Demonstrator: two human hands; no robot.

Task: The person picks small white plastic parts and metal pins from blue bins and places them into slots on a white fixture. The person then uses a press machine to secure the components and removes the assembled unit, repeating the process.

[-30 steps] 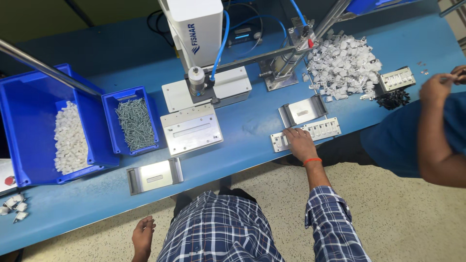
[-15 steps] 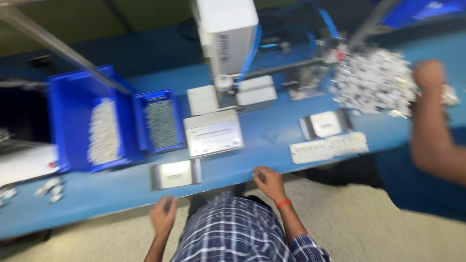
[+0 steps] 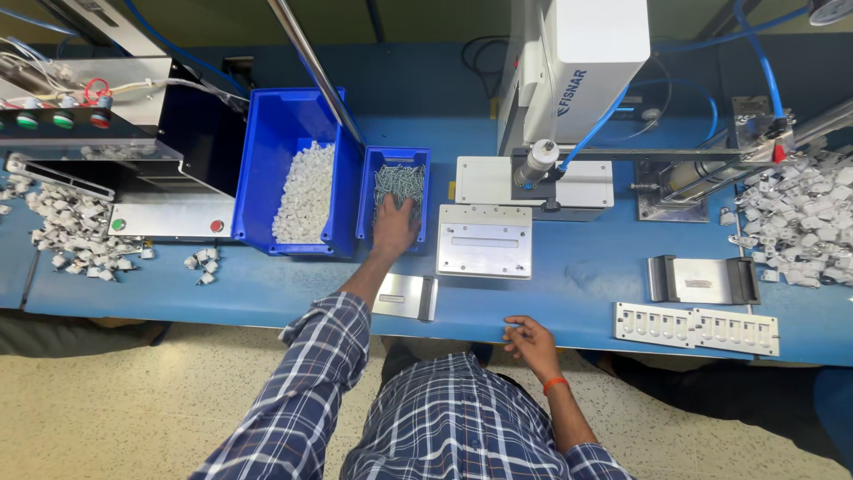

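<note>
My left hand (image 3: 394,226) reaches into the small blue bin (image 3: 368,203) and rests on the pile of metal screws (image 3: 401,181); its fingers curl down among them, and I cannot see whether any are gripped. My right hand (image 3: 530,342) hovers at the front edge of the blue table (image 3: 569,276), fingers loosely curled with nothing in them. In front of the bin lies a small metal fixture (image 3: 405,297). A flat metal plate (image 3: 484,241) sits under the white dispensing machine (image 3: 577,62).
A large blue bin (image 3: 267,160) holds small white plastic parts (image 3: 306,191). More white parts lie heaped at the far right (image 3: 813,218) and far left (image 3: 75,227). A white slotted tray (image 3: 695,327), a metal clamp fixture (image 3: 702,279) and a control box (image 3: 164,218) also stand here.
My left hand has gone from the table's front edge up into the screw bin. My right hand stays near the front edge. The view has shifted left, and the other person's arm is out of view.
</note>
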